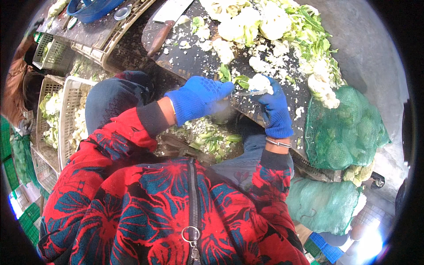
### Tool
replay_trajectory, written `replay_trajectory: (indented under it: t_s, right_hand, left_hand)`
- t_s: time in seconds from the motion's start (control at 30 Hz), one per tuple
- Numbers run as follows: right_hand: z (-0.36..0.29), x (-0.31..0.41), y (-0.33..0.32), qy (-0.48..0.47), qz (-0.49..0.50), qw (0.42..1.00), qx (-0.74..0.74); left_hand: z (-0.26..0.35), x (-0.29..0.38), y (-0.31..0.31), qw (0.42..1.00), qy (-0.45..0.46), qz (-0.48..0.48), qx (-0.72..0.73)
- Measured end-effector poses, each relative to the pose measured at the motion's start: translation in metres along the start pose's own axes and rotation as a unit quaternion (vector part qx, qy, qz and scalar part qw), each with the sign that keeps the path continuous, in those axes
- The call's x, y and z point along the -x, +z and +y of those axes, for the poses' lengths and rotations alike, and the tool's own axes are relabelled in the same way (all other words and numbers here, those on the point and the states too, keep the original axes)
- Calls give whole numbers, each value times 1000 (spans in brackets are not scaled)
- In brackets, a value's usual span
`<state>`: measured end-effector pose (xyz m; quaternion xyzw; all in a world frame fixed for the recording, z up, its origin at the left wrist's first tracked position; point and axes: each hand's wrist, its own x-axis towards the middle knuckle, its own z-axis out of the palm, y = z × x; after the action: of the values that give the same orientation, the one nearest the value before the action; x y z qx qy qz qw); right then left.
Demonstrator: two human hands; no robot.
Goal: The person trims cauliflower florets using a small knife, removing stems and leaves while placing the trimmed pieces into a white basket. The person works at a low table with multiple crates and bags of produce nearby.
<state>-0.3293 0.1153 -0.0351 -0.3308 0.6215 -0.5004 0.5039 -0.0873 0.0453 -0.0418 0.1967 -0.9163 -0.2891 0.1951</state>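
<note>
My left hand (202, 99), in a blue knit glove, is closed around a small knife. The thin blade (250, 93) points right and lies against the underside of a white cauliflower floret (260, 83). That floret is gripped by my right hand (275, 102), also blue-gloved, over the edge of a dark work board (198, 63). Green leaf pieces (241, 80) lie between the hands. Beyond them, large cauliflower heads (238, 28), crumbs and a heap of leaves (311, 29) cover part of the board. A cleaver (162, 36) with a wooden handle rests at its far left.
Plastic crates (68, 109) holding cauliflower pieces stand at the left, near another person's arm (16, 82). A blue basket (87, 13) is at the upper left. Green mesh sacks (344, 129) sit at the right. Trimmings (210, 137) lie below the board's near edge.
</note>
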Motion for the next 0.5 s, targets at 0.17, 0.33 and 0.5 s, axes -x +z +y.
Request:
replay_trajectory:
  t_s: [0.17, 0.33, 0.5]
  right_hand:
    - [-5, 5, 3, 10, -12, 1000, 18]
    - [-4, 9, 9, -20, -1, 1000, 6]
    - [-6, 9, 3, 15, -48, 997, -64]
  left_hand:
    - [-4, -1, 3, 996, -26, -42, -71]
    - [-13, -1, 10, 998, -13, -23, -61]
    - [-10, -5, 6, 996, -68, -62, 5]
